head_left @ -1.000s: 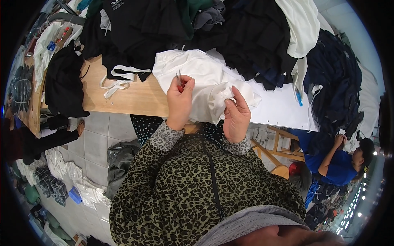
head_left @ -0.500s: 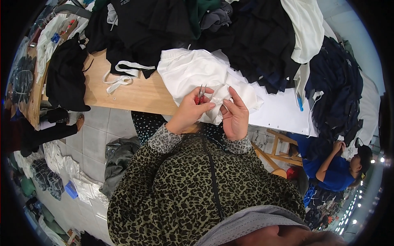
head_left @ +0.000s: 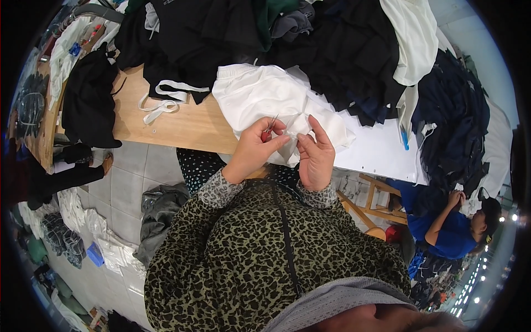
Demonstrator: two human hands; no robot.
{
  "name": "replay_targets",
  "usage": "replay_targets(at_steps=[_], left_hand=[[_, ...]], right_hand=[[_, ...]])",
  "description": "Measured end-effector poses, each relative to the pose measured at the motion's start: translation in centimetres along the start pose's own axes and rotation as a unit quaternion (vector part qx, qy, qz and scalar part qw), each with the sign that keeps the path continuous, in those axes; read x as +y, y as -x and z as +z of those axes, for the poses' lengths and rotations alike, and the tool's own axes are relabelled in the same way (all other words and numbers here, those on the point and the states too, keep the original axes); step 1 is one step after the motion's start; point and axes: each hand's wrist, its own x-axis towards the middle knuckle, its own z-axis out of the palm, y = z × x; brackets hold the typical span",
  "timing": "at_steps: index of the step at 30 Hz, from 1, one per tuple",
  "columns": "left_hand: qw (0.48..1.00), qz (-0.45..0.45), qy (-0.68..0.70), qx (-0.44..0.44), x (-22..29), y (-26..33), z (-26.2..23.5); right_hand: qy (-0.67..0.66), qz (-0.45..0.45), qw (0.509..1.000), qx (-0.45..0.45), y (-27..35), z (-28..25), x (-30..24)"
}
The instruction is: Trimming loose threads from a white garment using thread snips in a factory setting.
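A white garment point(head_left: 260, 91) with a gathered waistband lies on the table in front of me, its lower part hanging at the near edge. My left hand point(head_left: 254, 148) is closed around small red-handled thread snips point(head_left: 266, 134), whose metal tips point up and away from me. The thumb of that hand also presses at the white cloth. Facing it, my right hand point(head_left: 317, 157) pinches a bit of the garment between thumb and fingers, with the index finger raised. The exact spot between both hands is too small to make out.
Piles of black clothes point(head_left: 193, 33) cover the back of the wooden table point(head_left: 182, 130). A white drawstring strip point(head_left: 160, 105) lies at left, white paper point(head_left: 381, 152) at right. Dark navy garments point(head_left: 451, 116) are heaped farther right, near a person in blue point(head_left: 451, 235).
The snips have tilted, with their tips now leaning more to the right. The raised fold of white cloth between my hands has dropped lower, and my fingertips have shifted slightly.
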Motion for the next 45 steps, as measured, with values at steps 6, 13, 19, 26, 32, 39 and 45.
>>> replay_targets(at_steps=[6,13,19,26,32,39,45], left_hand=[[0.999,0.029,-0.008,0.042,0.9,-1.5,-0.1],[0.922,-0.141,-0.025,-0.359,4.0,-5.1,-2.0],[0.947,0.135,-0.192,-0.221,3.5,-3.6,-1.0],[0.838,0.397,-0.363,-0.089,1.8,0.6,-1.0],[0.818,0.429,-0.378,-0.066,-0.4,1.8,-2.1],[0.817,0.43,-0.385,-0.006,-1.2,2.5,-3.1],[0.836,0.4,-0.375,0.004,-1.2,3.1,-3.2]], right_hand=[[0.149,-0.004,0.984,-0.097,0.1,0.6,-1.3],[0.247,0.136,0.913,-0.297,-1.0,-1.6,-6.9],[0.561,-0.095,0.803,-0.175,-1.2,-3.7,-5.0],[0.386,-0.197,0.892,0.126,-1.1,-5.7,-1.3],[-0.071,0.095,0.993,0.002,-0.1,-3.9,-2.2],[-0.115,0.056,0.99,-0.051,0.6,-3.6,-2.7],[-0.073,0.03,0.996,-0.044,1.0,-2.9,-2.8]])
